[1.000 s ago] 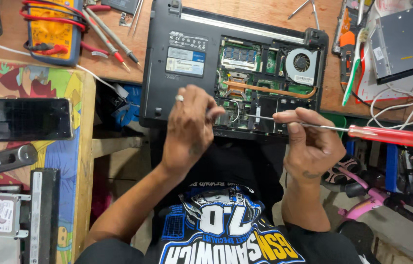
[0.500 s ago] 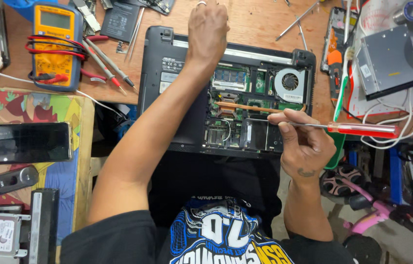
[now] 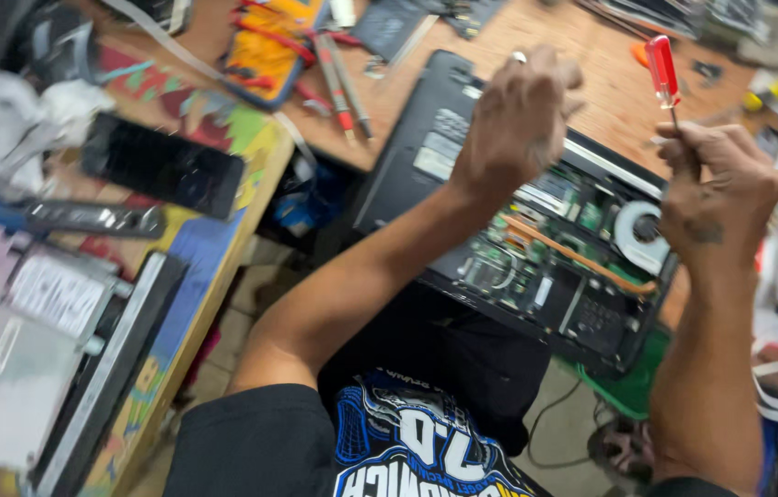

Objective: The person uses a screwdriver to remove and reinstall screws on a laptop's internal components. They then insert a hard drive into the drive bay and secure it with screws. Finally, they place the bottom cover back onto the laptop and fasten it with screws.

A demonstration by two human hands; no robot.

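right hand (image 3: 716,179) grips red screwdriver (image 3: 662,69), tip down, beside fan (image 3: 639,230). left hand (image 3: 518,120) curled over open laptop (image 3: 536,248) rear edge; whether it holds anything, cannot tell. risk: tip slips, gouges bare board (image 3: 518,258) or orange ribbon (image 3: 582,258).

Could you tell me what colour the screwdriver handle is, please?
Red, on the screwdriver; the head view shows it.
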